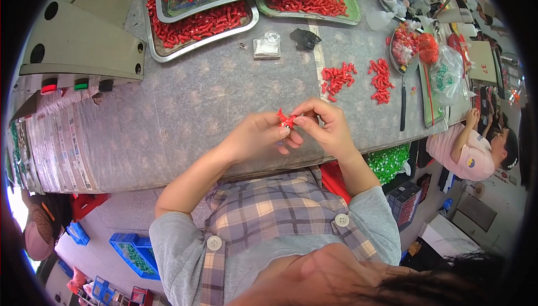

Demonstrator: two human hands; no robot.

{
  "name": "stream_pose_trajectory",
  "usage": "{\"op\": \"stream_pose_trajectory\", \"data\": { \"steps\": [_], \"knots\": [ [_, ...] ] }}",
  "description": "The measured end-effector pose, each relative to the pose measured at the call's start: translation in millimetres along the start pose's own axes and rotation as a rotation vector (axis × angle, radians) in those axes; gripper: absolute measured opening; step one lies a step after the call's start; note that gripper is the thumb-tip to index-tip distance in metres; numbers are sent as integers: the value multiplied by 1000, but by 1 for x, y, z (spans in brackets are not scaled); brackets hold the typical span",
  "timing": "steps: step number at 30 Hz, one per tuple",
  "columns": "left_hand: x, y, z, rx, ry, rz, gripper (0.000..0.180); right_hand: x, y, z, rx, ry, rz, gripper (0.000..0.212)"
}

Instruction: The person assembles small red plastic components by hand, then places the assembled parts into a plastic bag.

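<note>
Evidently mid-piece: left hand (254, 134) and right hand (327, 124) both pinch one red figure (286, 120); desk (196, 99) piles (338, 81) probably remain.

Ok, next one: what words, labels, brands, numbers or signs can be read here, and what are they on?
I won't copy text out, only say where it stands.
Beige panel, right: large reddish digits, legible.
Clear plastic bag: green print, too crumpled and blurred to read.
Small badge on the co-worker's pink shirt: too small to read.
</note>
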State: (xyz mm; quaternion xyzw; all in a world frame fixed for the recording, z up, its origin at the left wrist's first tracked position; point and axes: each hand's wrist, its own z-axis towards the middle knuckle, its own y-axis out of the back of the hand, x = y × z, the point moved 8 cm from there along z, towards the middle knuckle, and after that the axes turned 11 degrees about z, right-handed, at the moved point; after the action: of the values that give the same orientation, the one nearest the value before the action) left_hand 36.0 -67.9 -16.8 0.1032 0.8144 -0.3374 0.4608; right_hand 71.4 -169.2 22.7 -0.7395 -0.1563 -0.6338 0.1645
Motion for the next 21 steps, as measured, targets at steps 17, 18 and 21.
{"op": "stream_pose_trajectory", "data": {
  "steps": [17,18,21],
  "knots": [
    [0,8,-1,-48,-45,19,21,23,8,-3,33,168,-187,12],
    [-3,7,-2,-46,-43,59,21,26,6,1,32,165,-187,12],
    [-6,8,-1,-65,-77,187,17,26,-2,10,83,85,-182,12]
  ]
}}
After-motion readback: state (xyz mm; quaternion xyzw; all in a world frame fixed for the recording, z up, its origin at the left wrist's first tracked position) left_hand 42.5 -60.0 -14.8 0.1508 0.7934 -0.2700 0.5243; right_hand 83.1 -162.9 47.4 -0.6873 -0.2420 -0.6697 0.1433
